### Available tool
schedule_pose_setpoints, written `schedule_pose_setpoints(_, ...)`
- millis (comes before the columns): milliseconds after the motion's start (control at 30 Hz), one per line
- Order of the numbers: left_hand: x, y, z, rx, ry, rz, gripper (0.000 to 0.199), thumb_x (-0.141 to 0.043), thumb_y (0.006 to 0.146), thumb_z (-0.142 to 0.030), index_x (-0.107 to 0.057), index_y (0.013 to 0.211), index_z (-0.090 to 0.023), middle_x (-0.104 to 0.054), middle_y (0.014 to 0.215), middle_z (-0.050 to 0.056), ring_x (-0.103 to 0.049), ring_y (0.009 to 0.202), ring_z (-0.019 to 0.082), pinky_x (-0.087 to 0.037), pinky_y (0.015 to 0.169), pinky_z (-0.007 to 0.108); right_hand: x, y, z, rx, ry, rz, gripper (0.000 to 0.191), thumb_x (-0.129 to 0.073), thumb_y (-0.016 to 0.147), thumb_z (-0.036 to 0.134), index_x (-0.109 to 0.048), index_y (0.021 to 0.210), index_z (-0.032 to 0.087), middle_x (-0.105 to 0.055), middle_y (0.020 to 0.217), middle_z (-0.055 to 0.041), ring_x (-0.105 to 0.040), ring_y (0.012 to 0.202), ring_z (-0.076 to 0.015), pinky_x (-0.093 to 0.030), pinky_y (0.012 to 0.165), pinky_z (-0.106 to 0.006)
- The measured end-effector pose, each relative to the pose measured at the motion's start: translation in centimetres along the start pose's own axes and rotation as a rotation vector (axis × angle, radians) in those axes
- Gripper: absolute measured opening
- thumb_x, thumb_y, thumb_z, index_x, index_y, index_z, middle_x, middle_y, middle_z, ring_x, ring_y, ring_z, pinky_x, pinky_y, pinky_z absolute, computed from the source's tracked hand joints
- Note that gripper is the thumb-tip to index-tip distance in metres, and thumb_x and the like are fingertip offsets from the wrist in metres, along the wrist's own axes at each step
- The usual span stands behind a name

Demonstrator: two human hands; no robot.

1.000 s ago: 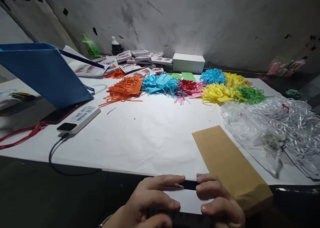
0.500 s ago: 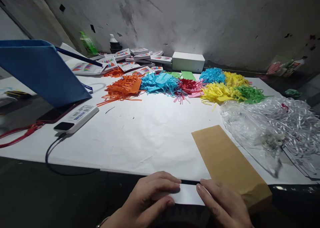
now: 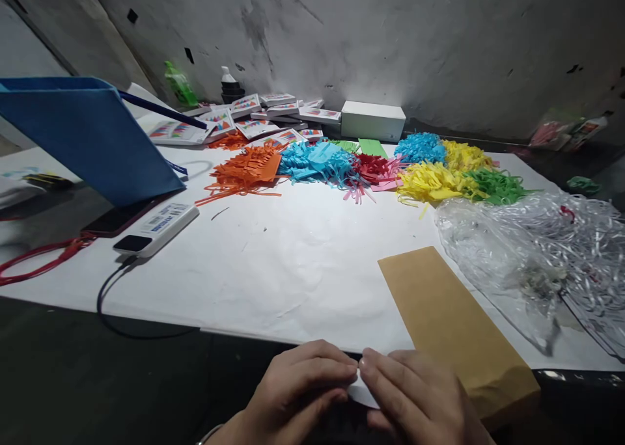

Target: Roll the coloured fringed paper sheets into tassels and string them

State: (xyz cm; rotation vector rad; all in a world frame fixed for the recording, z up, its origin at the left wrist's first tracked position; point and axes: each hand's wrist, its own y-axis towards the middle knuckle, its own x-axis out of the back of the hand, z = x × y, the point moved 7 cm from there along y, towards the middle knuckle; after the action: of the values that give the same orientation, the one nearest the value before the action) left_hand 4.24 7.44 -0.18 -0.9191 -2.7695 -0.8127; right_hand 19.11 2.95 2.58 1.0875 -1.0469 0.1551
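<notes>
A small white piece of card [image 3: 362, 393] shows between my hands at the table's near edge. My left hand [image 3: 303, 386] grips it from the left, fingers on top and thumb below. From the right, my right hand [image 3: 415, 393] grips it with its fingertips close to the left ones. Most of the card is hidden behind my fingers, so its full shape cannot be made out. Beside my right hand, a brown cardboard piece [image 3: 454, 321] lies across the table edge.
Orange tassels [image 3: 249, 168], blue tassels [image 3: 317, 161] and yellow tassels [image 3: 434, 180] line the back. Behind them are printed flat boxes [image 3: 276, 110] and a white box [image 3: 373, 121]. A power bank [image 3: 156, 229] and blue stand [image 3: 92, 139] are left; clear plastic bags [image 3: 498, 256] right.
My right hand has moved left, toward my left hand. Less of the white card shows between them, and my right fingers now cover more of it.
</notes>
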Motion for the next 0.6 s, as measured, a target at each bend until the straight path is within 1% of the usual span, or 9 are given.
schedule_pose_setpoints(67, 0.0, -0.1, 0.2, 0.004, 0.004, -0.008, 0.036, -0.058, 0.091, -0.006, -0.065, 0.122, -0.023, -0.073, 0.103, 0.01, -0.072, 0.09, 0.019, -0.06, 0.076, 0.027, -0.6, -0.7, -0.8, -0.1, 0.149, 0.021, 0.043, -0.037, 0.106, 0.04, -0.065, 0.117, 0.01, -0.077, 0.093, -0.0115, -0.071, 0.075, -0.0158, -0.057, 0.062, -0.026)
schedule_pose_setpoints(100, 0.0, 0.0, 0.2, 0.004, 0.009, -0.008, 0.035, -0.058, 0.092, -0.007, -0.065, 0.122, -0.023, -0.074, 0.102, 0.01, -0.072, 0.09, 0.019, -0.06, 0.076, 0.027, -0.8, -1.1, -1.1, -0.146, 0.186, 0.01, 0.039, -0.038, 0.106, 0.038, -0.064, 0.119, 0.012, -0.076, 0.09, -0.0098, -0.07, 0.073, -0.0149, -0.056, 0.061, -0.026)
schedule_pose_setpoints(167, 0.0, 0.1, 0.1, -0.002, 0.02, -0.014, 0.033, -0.058, 0.092, -0.009, -0.065, 0.122, -0.022, -0.074, 0.099, 0.01, -0.072, 0.088, 0.02, -0.06, 0.073, 0.027, -0.8, -1.8, -1.3, -0.212, 0.196, -0.03, 0.029, -0.044, 0.103, 0.022, -0.062, 0.125, 0.015, -0.074, 0.085, -0.0063, -0.067, 0.071, -0.014, -0.054, 0.061, -0.025)
schedule_pose_setpoints(200, 0.0, 0.1, 0.0, -0.005, 0.026, -0.018, 0.032, -0.058, 0.092, -0.01, -0.065, 0.122, -0.021, -0.074, 0.097, 0.01, -0.072, 0.086, 0.02, -0.059, 0.072, 0.027, -0.6, -2.0, -1.4, -0.224, 0.196, -0.042, 0.03, -0.047, 0.101, 0.017, -0.06, 0.127, 0.016, -0.073, 0.085, -0.0054, -0.067, 0.072, -0.0139, -0.053, 0.062, -0.025)
schedule_pose_setpoints(267, -0.1, 0.2, 0.0, -0.007, 0.032, -0.02, 0.031, -0.058, 0.092, -0.011, -0.065, 0.121, -0.021, -0.074, 0.096, 0.011, -0.072, 0.085, 0.02, -0.059, 0.07, 0.027, -0.4, -2.1, -1.4, -0.211, 0.238, -0.001, 0.031, -0.049, 0.1, 0.02, -0.059, 0.129, 0.016, -0.073, 0.09, -0.0067, -0.068, 0.077, -0.015, -0.055, 0.066, -0.027)
schedule_pose_setpoints(333, -0.2, 0.1, 0.0, -0.012, 0.034, -0.014, 0.032, -0.058, 0.092, -0.01, -0.064, 0.121, -0.021, -0.074, 0.096, 0.011, -0.072, 0.085, 0.02, -0.059, 0.071, 0.026, -0.1, -1.9, -1.7, -0.197, 0.293, 0.087, 0.029, -0.048, 0.101, 0.025, -0.06, 0.126, 0.016, -0.074, 0.096, -0.0087, -0.069, 0.082, -0.0159, -0.058, 0.071, -0.027)
schedule_pose_setpoints(400, -0.1, -0.1, 0.1, -0.022, 0.049, -0.023, 0.036, -0.059, 0.09, -0.007, -0.062, 0.123, -0.022, -0.074, 0.098, 0.01, -0.072, 0.087, 0.02, -0.059, 0.073, 0.026, 0.4, -1.8, -2.2, -0.2, 0.282, 0.146, 0.028, -0.047, 0.101, 0.024, -0.062, 0.123, 0.015, -0.074, 0.1, -0.0098, -0.07, 0.084, -0.016, -0.059, 0.072, -0.026)
schedule_pose_setpoints(533, 0.0, -0.3, 0.3, -0.011, 0.091, -0.047, 0.049, -0.063, 0.088, -0.006, -0.054, 0.132, -0.026, -0.072, 0.108, 0.009, -0.07, 0.098, 0.021, -0.057, 0.086, 0.029, 1.5, -1.3, -1.8, -0.104, 0.11, 0.097, 0.026, -0.05, 0.097, 0.012, -0.067, 0.117, 0.013, -0.076, 0.094, -0.0102, -0.072, 0.079, -0.0167, -0.059, 0.071, -0.025)
schedule_pose_setpoints(600, -0.5, -0.2, -0.1, -0.056, 0.028, -0.001, 0.056, -0.064, 0.09, -0.015, -0.045, 0.141, -0.027, -0.068, 0.112, 0.01, -0.067, 0.103, 0.023, -0.057, 0.089, 0.032, 0.9, -0.8, -1.0, -0.051, 0.102, 0.154, 0.028, -0.05, 0.097, 0.013, -0.066, 0.12, 0.014, -0.077, 0.093, -0.0093, -0.072, 0.072, -0.0152, -0.058, 0.063, -0.021)
